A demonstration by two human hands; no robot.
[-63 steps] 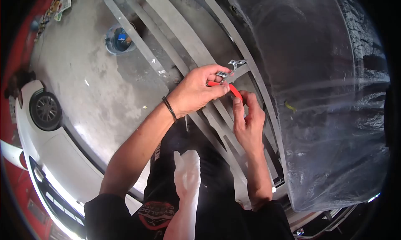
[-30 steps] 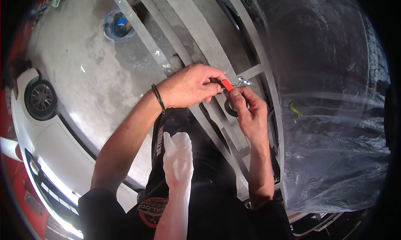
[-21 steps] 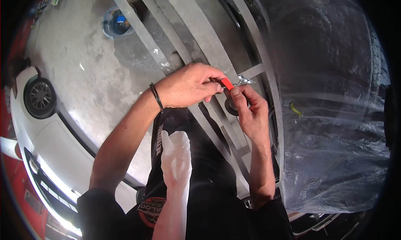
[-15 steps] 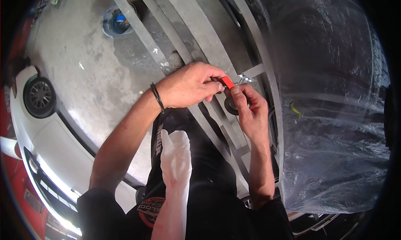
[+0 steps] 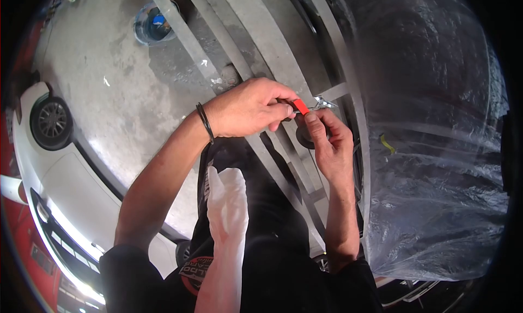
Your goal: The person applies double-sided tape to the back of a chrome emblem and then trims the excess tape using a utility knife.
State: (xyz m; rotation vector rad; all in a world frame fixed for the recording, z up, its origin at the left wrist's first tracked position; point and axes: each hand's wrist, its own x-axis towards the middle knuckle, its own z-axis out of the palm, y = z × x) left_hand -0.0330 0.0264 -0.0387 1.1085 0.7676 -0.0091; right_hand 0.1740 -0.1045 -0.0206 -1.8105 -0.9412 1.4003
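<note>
Plastic sheeting [image 5: 430,166] lay beside grey metal bars [image 5: 264,32] as a person's left hand [image 5: 245,109] and right hand [image 5: 333,147] hung close together above. A dark roll [image 5: 304,137] showed under the right fingers. A silver piece [image 5: 326,102] ran from the closed left thumb and forefinger, its bright end just beyond the right forefinger. A red strip [image 5: 300,106] lay between both sets of fingertips, its lower end pinched at the right thumb.

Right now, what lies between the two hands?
In the head view, a red strip lies between the left hand and the right hand, with a dark round object lower in frame.
</note>
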